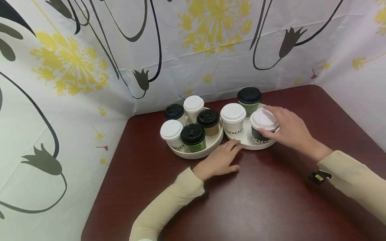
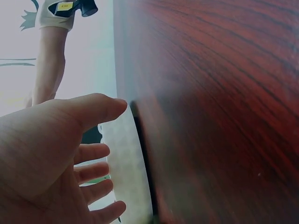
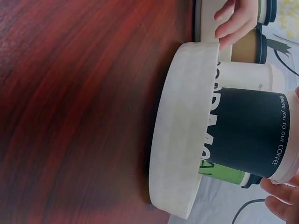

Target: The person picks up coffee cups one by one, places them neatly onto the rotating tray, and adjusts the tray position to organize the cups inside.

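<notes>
My right hand (image 1: 291,130) grips a black paper coffee cup (image 1: 260,136) by its white lid, thumb on the near side and fingers round the far side. That cup is upright inside the right round white tray (image 1: 251,147), its base hidden behind the rim in the right wrist view (image 3: 182,126). A white cup (image 1: 233,120) and a green cup with a black lid (image 1: 249,100) share this tray. My left hand (image 1: 218,160) lies low with fingers extended, fingertips at the right tray's near left rim, thumb apart.
Left of it, close by, stands another round white tray (image 1: 193,155) holding several lidded cups, among them a green cup (image 1: 196,145) and a brown cup (image 1: 211,130). Both trays sit near the back of the dark red table (image 1: 259,201), before a patterned cloth (image 1: 169,40).
</notes>
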Demonstrator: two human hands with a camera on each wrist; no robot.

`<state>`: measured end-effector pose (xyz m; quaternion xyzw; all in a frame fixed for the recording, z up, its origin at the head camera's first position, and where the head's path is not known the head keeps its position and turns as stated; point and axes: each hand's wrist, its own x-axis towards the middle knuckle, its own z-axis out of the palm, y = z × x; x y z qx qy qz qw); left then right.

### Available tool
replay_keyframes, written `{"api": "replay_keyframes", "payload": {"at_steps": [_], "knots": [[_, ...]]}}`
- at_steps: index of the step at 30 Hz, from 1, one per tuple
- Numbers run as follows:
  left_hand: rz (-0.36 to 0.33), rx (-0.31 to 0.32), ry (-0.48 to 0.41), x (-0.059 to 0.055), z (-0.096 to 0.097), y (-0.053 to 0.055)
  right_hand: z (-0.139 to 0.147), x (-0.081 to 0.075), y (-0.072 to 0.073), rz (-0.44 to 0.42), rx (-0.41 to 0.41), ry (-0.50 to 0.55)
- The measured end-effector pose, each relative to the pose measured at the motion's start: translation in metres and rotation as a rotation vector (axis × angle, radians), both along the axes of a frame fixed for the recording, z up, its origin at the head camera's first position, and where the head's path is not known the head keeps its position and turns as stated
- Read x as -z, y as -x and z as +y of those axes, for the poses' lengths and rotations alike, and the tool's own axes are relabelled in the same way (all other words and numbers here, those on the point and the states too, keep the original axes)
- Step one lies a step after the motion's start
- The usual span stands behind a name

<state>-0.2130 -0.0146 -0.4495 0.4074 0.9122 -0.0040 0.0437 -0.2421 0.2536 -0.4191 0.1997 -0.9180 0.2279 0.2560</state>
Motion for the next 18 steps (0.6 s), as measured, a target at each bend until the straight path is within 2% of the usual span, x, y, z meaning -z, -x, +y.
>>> {"api": "replay_keyframes", "payload": {"at_steps": [18], "knots": [[-0.007, -0.013, 0.000, -0.0017, -0.0017, -0.0007, -0.0013, 0.0036, -0.0045, 0.018, -0.007, -0.026]]}}
